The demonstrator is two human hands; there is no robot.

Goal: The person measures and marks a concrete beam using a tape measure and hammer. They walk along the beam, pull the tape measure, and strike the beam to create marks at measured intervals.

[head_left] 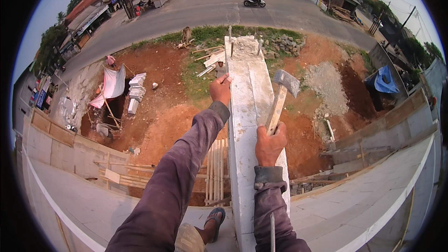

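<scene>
My right hand (pixel 271 143) is wrapped round the wooden handle of a hammer (pixel 278 101), held upright above the wall with its broad grey metal head at the top. Below me a narrow wall of pale blocks (pixel 245 107) runs straight ahead, its far end rough with mortar. My left hand (pixel 220 90) reaches farther out to the wall's left edge, fingers closed in a pinch. Whatever those fingertips hold, if anything, is too small to tell. Short metal bars (pixel 259 46) stick up from the far end.
My sandalled foot (pixel 215 221) stands on a ledge left of the wall. Bamboo poles (pixel 214 172) lie lower down, over red soil. A person (pixel 220 69) is on the ground beyond my left hand. A thin metal rod (pixel 273 233) rises by my right forearm. A motorbike (pixel 254 2) is on the road.
</scene>
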